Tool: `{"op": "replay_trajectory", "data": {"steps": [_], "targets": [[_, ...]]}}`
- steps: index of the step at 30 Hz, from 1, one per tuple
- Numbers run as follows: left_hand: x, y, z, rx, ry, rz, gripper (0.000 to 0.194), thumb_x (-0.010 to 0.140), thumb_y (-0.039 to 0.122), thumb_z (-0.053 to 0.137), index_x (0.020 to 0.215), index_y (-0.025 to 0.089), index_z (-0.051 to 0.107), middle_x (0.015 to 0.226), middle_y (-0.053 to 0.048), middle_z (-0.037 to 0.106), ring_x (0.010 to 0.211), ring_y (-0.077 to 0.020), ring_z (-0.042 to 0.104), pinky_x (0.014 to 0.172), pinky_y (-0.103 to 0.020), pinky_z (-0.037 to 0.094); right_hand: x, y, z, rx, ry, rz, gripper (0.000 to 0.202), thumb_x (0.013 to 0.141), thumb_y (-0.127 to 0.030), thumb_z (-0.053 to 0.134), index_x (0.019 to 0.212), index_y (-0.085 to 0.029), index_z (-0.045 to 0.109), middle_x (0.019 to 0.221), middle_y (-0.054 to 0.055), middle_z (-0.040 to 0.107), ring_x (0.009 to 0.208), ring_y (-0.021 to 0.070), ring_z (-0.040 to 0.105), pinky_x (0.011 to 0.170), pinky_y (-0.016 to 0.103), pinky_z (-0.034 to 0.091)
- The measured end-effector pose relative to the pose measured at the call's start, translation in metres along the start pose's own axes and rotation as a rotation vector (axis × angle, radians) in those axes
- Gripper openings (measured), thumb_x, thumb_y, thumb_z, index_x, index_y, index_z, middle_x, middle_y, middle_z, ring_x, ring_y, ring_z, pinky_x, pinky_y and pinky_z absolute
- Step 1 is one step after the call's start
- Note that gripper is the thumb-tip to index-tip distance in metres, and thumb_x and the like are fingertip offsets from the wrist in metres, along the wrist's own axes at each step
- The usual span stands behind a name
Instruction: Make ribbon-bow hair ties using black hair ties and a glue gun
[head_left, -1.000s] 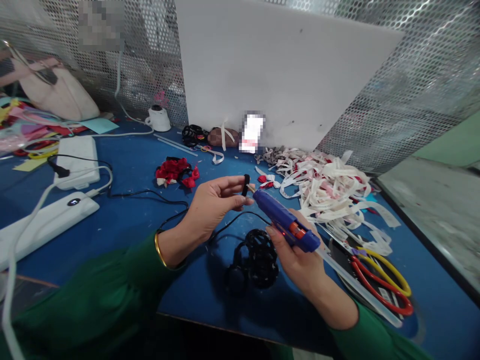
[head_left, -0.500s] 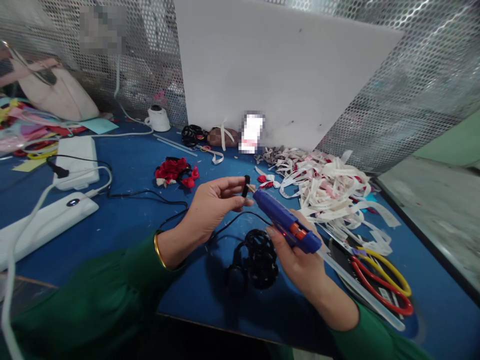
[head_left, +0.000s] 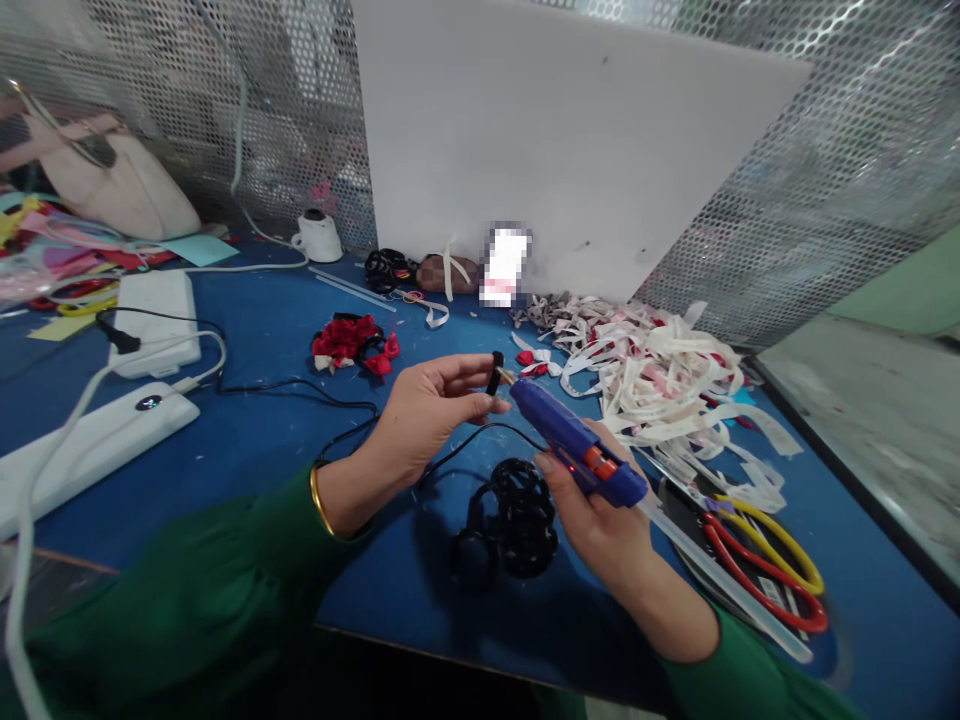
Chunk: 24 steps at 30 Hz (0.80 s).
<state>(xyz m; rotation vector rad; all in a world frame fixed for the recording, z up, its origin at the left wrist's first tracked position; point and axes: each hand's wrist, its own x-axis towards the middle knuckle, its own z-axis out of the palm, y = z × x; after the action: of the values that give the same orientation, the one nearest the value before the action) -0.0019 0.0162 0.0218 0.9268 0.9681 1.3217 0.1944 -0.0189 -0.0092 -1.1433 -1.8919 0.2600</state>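
Note:
My left hand (head_left: 427, 410) pinches a small black hair tie (head_left: 495, 374) between thumb and fingers above the table. A blue glue gun (head_left: 574, 440) is gripped in my right hand (head_left: 600, 520), and its metal tip is at the hair tie, seemingly touching it. A clear glue stick (head_left: 739, 590) sticks out of the gun's back end. Below my hands lies a heap of black hair ties (head_left: 521, 520). Red ribbon bows (head_left: 349, 340) on black bands rest beyond my left hand. One red and white bow (head_left: 534, 360) lies behind the gun's tip.
White ribbon strips (head_left: 660, 370) pile up at the right back. Scissors with red and yellow handles (head_left: 765, 560) lie beside my right wrist. White power strips (head_left: 97, 445) and cables stand at left. A white board (head_left: 570, 140) leans behind a phone (head_left: 504, 265).
Almost nothing differs. Both hands, the hair tie and the glue gun keep their places, with only a very slight shift of the whole view.

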Motion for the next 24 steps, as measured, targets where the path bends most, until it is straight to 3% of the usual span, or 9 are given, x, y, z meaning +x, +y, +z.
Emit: {"op": "replay_trajectory", "data": {"steps": [24], "targets": [[0.0013,0.0022,-0.0012,0.002,0.011,0.031,0.039,0.067,0.013,0.084,0.105,0.016,0.077,0.101,-0.008,0.08,0.074,-0.0163,0.076,0.061,-0.021,0.055,0.0003,0.0,-0.0003,0.017,0.001,-0.006,0.013,0.095,-0.032,0.063,0.089,-0.023,0.056,0.077,-0.001,0.059,0.067,0.0151,0.058,0.059,0.027,0.044]]}}
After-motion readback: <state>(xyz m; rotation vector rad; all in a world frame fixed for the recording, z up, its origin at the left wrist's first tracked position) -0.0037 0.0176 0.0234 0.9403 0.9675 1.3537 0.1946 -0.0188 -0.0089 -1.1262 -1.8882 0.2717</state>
